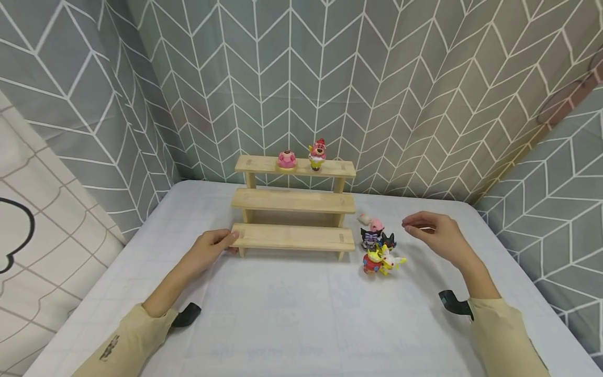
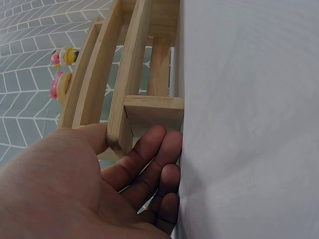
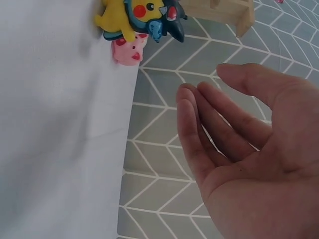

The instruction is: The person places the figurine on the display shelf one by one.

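Observation:
A three-tier wooden display stand [image 1: 292, 236] stands on the table. My left hand [image 1: 210, 249] grips the left end of its lowest step; in the left wrist view the thumb lies on the board [image 2: 118, 117] and the fingers [image 2: 158, 141] curl beneath it by the leg. On the top step sit a round pink figurine [image 1: 286, 159] and a pink bear figurine [image 1: 317, 154] with a red hat. Right of the stand, several small figurines [image 1: 372, 238] are clustered. My right hand [image 1: 435, 235] hovers beside them, fingers loosely bent with nothing in them.
Among the cluster, the right wrist view shows a yellow figurine [image 3: 115, 17] with a dark hood and a pink one [image 3: 128, 51]. A white cloth covers the table [image 1: 282, 319]. Patterned grey curtains [image 1: 301, 78] hang behind and at both sides.

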### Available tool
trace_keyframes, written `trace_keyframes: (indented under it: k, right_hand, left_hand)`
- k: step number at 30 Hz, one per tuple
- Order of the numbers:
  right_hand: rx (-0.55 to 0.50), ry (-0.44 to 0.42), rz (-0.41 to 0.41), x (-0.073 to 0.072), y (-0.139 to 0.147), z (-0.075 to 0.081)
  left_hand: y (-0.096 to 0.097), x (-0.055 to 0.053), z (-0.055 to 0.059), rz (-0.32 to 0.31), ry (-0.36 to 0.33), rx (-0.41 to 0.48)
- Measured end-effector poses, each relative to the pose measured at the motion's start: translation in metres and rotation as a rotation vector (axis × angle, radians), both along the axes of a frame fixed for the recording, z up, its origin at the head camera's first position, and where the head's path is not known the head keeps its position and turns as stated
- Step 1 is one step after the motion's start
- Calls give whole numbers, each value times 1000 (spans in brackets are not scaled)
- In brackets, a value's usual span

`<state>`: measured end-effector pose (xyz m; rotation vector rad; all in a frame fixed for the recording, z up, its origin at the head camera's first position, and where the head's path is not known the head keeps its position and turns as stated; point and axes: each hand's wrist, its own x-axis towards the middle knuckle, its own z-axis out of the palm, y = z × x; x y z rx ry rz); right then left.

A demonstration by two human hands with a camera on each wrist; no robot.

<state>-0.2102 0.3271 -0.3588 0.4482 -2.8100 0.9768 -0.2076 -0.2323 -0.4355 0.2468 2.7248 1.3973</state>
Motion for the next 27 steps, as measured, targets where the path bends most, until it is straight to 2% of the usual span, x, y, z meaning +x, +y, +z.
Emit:
trace_keyframes:
  k: [6, 16, 21, 27]
  right_hand:
    - [-25, 25, 10, 5, 0, -1]
    - [-33, 45, 36, 13, 3, -6]
    - [-33, 16, 35, 23, 9, -8]
    - [-94, -34, 64, 37, 8, -16]
  left_hand:
    - [-1, 0, -2, -1, 2, 0]
    - [0, 2, 3, -2, -12, 10]
    - [2, 3, 2, 7, -21, 11]
    - [0, 2, 1, 10, -11, 2]
